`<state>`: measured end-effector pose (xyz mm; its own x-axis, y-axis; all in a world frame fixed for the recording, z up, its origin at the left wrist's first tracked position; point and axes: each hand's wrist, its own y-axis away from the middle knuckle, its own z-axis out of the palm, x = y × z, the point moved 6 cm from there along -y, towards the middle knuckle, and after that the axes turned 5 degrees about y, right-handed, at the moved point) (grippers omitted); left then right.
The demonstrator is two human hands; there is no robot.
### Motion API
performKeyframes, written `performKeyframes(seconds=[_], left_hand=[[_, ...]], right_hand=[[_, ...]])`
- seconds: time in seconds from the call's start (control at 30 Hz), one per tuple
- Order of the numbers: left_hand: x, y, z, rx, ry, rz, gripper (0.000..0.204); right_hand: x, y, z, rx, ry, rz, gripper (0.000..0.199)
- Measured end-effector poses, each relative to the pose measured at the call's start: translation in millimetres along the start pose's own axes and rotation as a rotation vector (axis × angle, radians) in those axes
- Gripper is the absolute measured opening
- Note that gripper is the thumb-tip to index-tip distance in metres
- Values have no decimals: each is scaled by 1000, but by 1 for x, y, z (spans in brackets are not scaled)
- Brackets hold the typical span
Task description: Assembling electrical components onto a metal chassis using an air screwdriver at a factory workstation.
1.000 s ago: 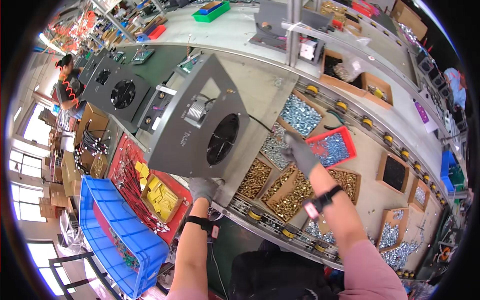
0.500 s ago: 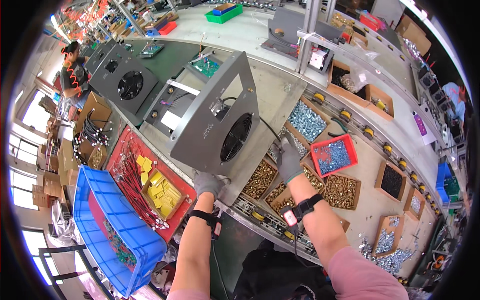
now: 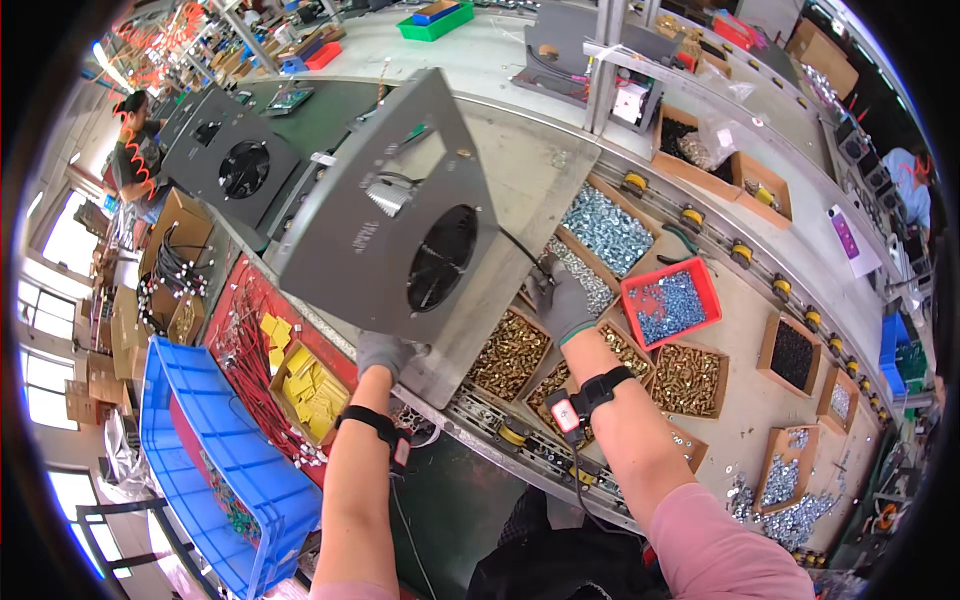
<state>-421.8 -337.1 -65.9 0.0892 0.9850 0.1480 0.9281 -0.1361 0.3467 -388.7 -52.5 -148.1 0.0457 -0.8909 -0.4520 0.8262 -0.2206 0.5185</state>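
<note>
A dark grey metal panel [image 3: 330, 240] with a black fan [image 3: 442, 260] and a rectangular cutout stands tilted over the bench. In the cutout a silver connector [image 3: 390, 196] shows. My left hand [image 3: 384, 355], in a grey glove, grips the panel's lower edge, its fingers partly hidden behind it. From behind the panel's right side a black cable [image 3: 522, 246] runs to my gloved right hand [image 3: 564, 306], whose fingers are closed around its end. That hand hovers over the box of small silver parts [image 3: 585, 275].
Cardboard boxes of brass screws [image 3: 692, 380] and silver screws [image 3: 608, 228] lie right, beside a red tray [image 3: 672, 303]. Conveyor rollers [image 3: 690, 217] run behind them. A blue crate [image 3: 220, 450] and yellow pieces [image 3: 312, 392] are left. Farther off, a person [image 3: 135, 150] stands beside another panel [image 3: 225, 165].
The panel has shifted left and nearer, turning its face more toward me, with my left hand on it. My right hand has moved slightly left with the cable.
</note>
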Motion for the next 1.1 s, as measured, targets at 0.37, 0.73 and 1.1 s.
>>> performKeyframes(seconds=[0.37, 0.73, 1.1], left_hand=[[-47, -54, 1, -110, -123, -45, 70], [-110, -84, 9, 44, -162, -87, 96], [39, 49, 69, -31, -383, -23, 82]], right_hand=[[19, 30, 20, 14, 119, -45, 39], [-34, 130, 61, -54, 1030, -855, 48], [-207, 198, 32, 283, 460, -691, 47]])
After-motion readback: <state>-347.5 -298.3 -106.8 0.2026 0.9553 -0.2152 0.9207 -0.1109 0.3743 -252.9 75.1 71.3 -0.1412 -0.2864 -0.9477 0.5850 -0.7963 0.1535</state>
